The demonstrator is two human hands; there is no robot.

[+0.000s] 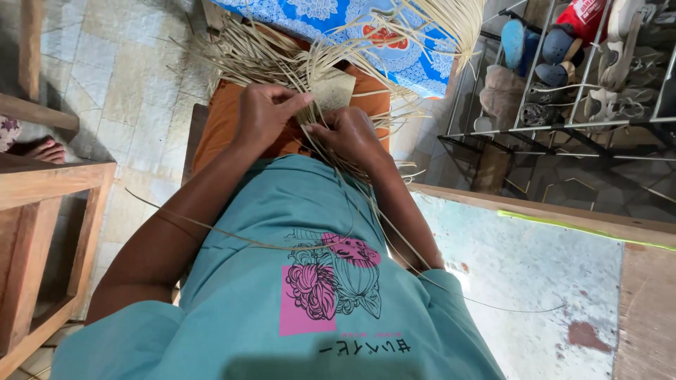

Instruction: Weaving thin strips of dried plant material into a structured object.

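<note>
Tiled floor [120, 77] filled the upper left of the frame, pale grey-green squares. A teal T-shirt [296, 295] with a pink and black print took up the lower centre, seen from above. To the lower right lay a pale blue-white slab surface [521, 274] edged by a wooden beam [556, 214]. A metal shoe rack [584, 77] stood at upper right, loaded with shoes and sandals. A wooden frame [42, 232] occupied the lower left, and a bare foot [46, 150] of another person showed just above it at the left edge.

At top centre a blue patterned cloth [352, 28] lay behind a fan of pale dried straw strips [282, 56], which spread toward the top of the frame and trailed down over the shirt as 2 or 3 long loose strands. Orange cloth [218, 127] covered the lap under the work.

A small woven patch [334, 90] sat at upper centre, where the strips came together, just above both hands.

Left hand [264, 116]: fingers curled, thumb and forefinger pinched on strips at the lower edge of the patch. Right hand [348, 134]: knuckles up, fingers folded over strips just below the patch. The 2 hands were close together, fingertips nearly meeting on the weave. Whether the right fingers gripped 1 strip or several could not be told.
</note>
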